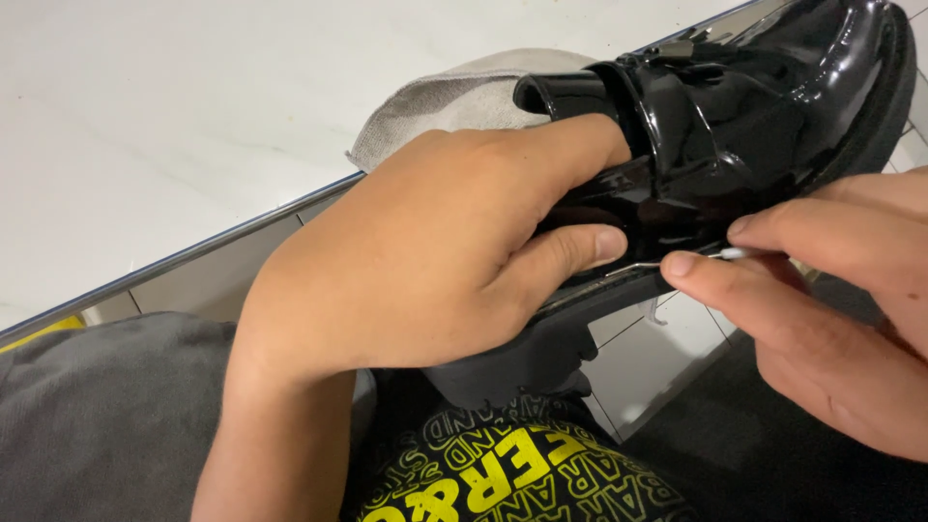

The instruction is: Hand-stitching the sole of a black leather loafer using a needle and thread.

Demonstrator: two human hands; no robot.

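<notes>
your left hand (pixel 425 261) is clamped around the glossy black loafer (pixel 735 116), fingers tucked into its opening and thumb pressed on the side, holding it tilted over your lap. your right hand (pixel 831 309) pinches a thin cotton swab (pixel 720 254) between thumb and forefinger, its tip touching the seam just above the sole. keep the shoe braced with that thumb, and draw the swab along the groove in short, light strokes so it doesn't bend. a grey cloth (pixel 454 97) lies behind the shoe on the white floor (pixel 193 116).
</notes>
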